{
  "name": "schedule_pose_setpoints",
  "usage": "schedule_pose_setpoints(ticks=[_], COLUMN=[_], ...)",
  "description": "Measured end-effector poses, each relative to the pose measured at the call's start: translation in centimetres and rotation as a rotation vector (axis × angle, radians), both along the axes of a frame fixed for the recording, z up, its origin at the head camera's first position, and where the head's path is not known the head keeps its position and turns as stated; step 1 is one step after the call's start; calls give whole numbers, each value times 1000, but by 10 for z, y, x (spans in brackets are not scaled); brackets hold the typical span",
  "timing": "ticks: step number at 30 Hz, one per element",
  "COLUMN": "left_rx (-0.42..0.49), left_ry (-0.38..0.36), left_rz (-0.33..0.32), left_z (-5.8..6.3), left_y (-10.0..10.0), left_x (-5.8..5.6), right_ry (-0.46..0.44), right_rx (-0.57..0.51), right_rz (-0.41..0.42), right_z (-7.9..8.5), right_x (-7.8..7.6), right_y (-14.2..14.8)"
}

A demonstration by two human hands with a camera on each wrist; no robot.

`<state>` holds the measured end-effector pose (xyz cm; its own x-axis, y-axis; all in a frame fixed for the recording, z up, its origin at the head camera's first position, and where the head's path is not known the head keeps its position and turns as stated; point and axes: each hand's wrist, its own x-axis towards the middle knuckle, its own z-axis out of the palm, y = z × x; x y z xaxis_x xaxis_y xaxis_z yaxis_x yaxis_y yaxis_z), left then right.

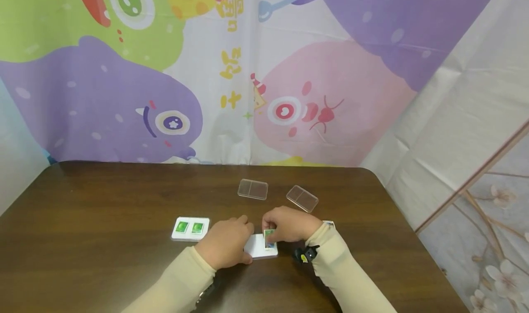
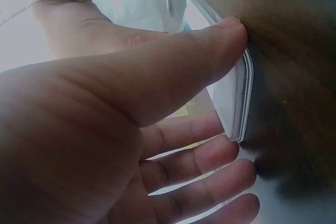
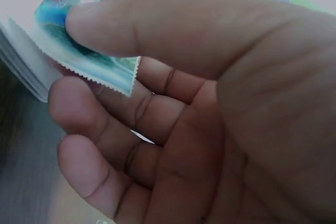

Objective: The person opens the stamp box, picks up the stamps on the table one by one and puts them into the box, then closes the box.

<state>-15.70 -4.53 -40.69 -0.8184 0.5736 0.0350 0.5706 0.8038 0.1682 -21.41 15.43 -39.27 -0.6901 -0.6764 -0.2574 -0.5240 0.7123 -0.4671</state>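
Observation:
A postage stamp (image 1: 269,245) with a perforated edge and a green and blue picture is pinched between the thumb and fingers of my right hand (image 1: 291,225). It lies over the right end of a flat clear case with a white insert (image 1: 254,247), and in the right wrist view the stamp (image 3: 63,48) slants across the white surface. My left hand (image 1: 225,244) grips the case's left end. In the left wrist view, the thumb is on the near edge of the case (image 2: 226,103) and the fingers reach its far side. The stamp's upper part is partly covered by fingers.
Left of my hands lies another white-lined case (image 1: 188,237) with two green stamps side by side. Two clear plastic covers (image 1: 258,190) lie farther back on the brown table (image 1: 103,239). Something small and white (image 1: 329,223) peeks out behind my right wrist. A printed curtain (image 1: 231,138) hangs behind the table.

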Motion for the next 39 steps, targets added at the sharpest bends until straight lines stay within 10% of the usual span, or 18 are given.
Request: schedule_pose_setpoints(ticks=[39], left_rx=[10], left_ry=[-37], left_rz=[5], left_z=[2], left_y=[0], left_x=[-1], right_ry=[64], right_rx=[131], right_rz=[-56], right_z=[4], right_x=[8], right_y=[-1])
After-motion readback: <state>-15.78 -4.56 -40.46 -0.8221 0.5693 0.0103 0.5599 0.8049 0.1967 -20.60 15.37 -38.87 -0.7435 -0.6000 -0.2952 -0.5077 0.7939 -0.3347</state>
